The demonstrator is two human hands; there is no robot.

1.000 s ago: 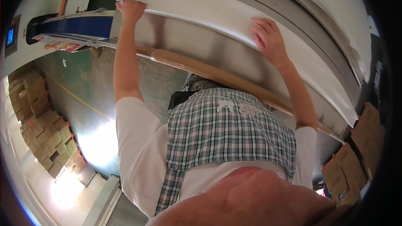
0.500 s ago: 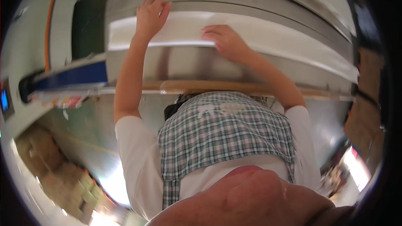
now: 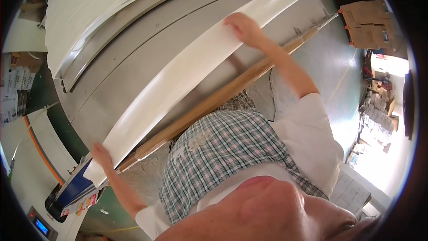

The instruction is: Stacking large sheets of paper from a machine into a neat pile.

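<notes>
A long, flat white strip (image 3: 178, 71), apparently folded sheet material, lies slantwise over a grey metal work surface (image 3: 133, 76). Its near left end hangs past the surface's corner. My left hand (image 3: 103, 156) is closed at that end, its fingers curled at the strip's edge and blurred. Farther along, toward the far right end, my right hand (image 3: 245, 30) reaches over the strip with bent fingers closed on it. The underside of both grips is hidden.
A brown rail (image 3: 214, 96) edges the surface at my apron. White sheet material (image 3: 107, 0) lies beyond a raised metal bar (image 3: 133, 6). To the left stands a machine with a small lit screen (image 3: 41, 226). Cardboard boxes (image 3: 365, 20) are stacked at the far right.
The view has turned, so the surface now runs slantwise. The strip has shifted left past the surface's corner. My left hand has moved to its left end; my right hand reaches farther along it.
</notes>
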